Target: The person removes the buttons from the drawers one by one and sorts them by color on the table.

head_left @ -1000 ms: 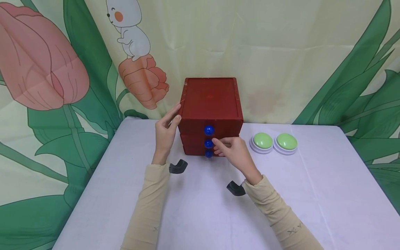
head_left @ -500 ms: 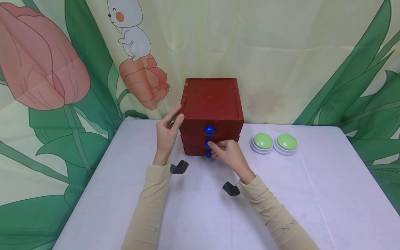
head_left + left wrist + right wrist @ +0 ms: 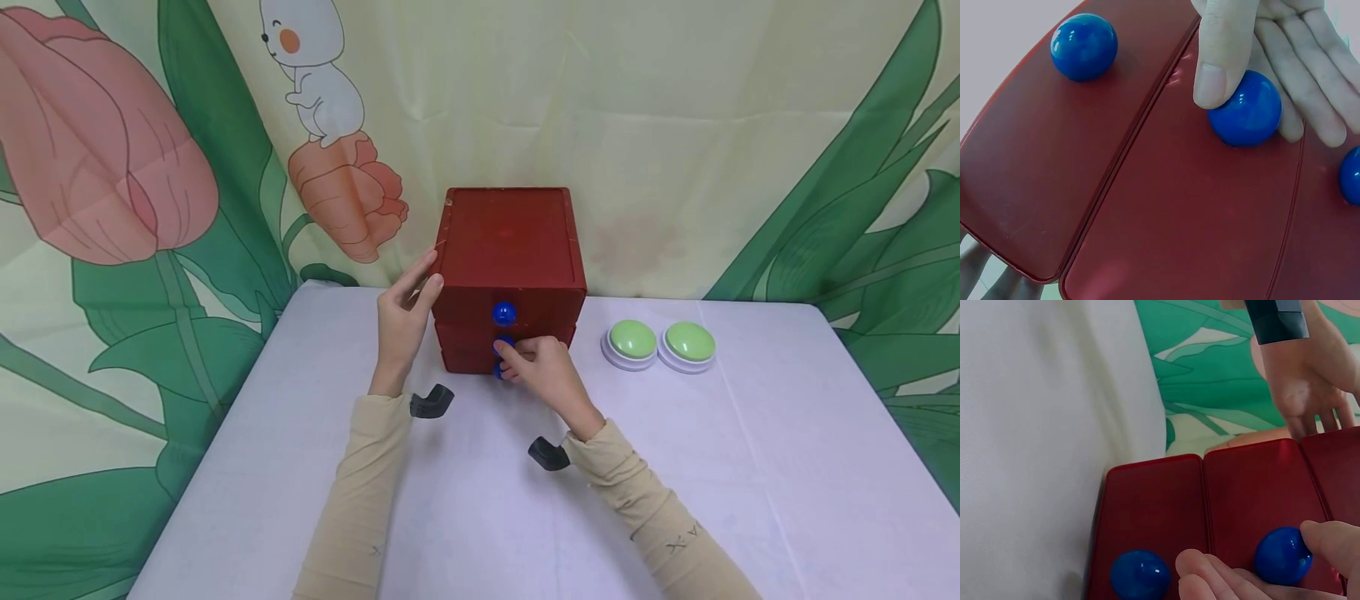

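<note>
A dark red chest of drawers (image 3: pixel 510 237) stands against the backdrop, with three blue ball knobs down its front. My right hand (image 3: pixel 553 371) pinches the middle knob (image 3: pixel 1249 112) between thumb and forefinger; its other fingers lie beside the bottom knob (image 3: pixel 1140 575). The top knob (image 3: pixel 504 313) is untouched. My left hand (image 3: pixel 401 329) rests against the chest's left side, fingers extended. In the left wrist view, the drawer fronts sit flush with narrow seams between them, and no gap shows at the middle drawer (image 3: pixel 1179 206).
Two green push buttons with white bases, a left one (image 3: pixel 632 340) and a right one (image 3: pixel 690 342), sit right of the chest. A white cloth covers the table (image 3: pixel 480 500). Behind hangs a printed curtain (image 3: pixel 675 150). Black camera mounts project from both wrists.
My right hand has moved left from beside the knobs, and its thumb and forefinger have taken hold of the middle one. My left hand stays at the chest's side.
</note>
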Action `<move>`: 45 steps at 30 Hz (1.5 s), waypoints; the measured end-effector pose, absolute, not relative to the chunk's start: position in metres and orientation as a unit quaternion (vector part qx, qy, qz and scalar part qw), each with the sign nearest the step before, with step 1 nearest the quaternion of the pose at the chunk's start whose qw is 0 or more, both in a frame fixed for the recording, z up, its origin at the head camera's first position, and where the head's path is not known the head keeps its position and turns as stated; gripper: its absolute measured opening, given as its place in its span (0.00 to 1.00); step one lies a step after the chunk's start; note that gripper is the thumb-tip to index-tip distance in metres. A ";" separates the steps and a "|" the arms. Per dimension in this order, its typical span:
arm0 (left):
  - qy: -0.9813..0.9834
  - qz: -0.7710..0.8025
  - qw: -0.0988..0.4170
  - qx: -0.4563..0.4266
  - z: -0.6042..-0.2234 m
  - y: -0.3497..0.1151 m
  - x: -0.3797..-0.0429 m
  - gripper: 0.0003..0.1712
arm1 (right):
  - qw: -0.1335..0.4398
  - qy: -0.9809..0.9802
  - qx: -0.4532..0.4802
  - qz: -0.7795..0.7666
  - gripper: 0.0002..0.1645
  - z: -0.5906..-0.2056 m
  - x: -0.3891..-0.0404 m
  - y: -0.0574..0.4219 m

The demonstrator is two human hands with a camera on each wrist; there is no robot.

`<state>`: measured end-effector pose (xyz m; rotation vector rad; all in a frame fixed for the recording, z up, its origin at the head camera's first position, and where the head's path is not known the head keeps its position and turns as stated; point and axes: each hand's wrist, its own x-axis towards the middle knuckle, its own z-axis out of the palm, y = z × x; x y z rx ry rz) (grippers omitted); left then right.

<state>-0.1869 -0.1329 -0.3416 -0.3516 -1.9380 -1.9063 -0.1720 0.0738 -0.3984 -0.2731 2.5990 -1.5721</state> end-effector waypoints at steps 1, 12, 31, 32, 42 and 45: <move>-0.693 -0.681 0.200 -0.125 -0.342 -0.133 -0.187 0.24 | 0.046 0.853 -0.090 -0.512 0.25 -0.398 -0.172 0.074; -0.695 -0.678 0.200 -0.128 -0.341 -0.132 -0.187 0.25 | 0.048 0.859 -0.101 -0.499 0.25 -0.396 -0.170 0.075; -0.704 -0.671 0.191 -0.128 -0.340 -0.135 -0.187 0.25 | 0.060 0.861 -0.110 -0.493 0.25 -0.397 -0.161 0.078; -0.704 -0.671 0.191 -0.128 -0.340 -0.135 -0.187 0.25 | 0.060 0.862 -0.110 -0.492 0.25 -0.398 -0.161 0.078; -0.706 -0.670 0.189 -0.128 -0.340 -0.135 -0.187 0.25 | 0.061 0.865 -0.108 -0.486 0.24 -0.399 -0.155 0.079; -0.708 -0.668 0.188 -0.127 -0.339 -0.134 -0.186 0.25 | 0.056 0.865 -0.111 -0.486 0.23 -0.399 -0.153 0.079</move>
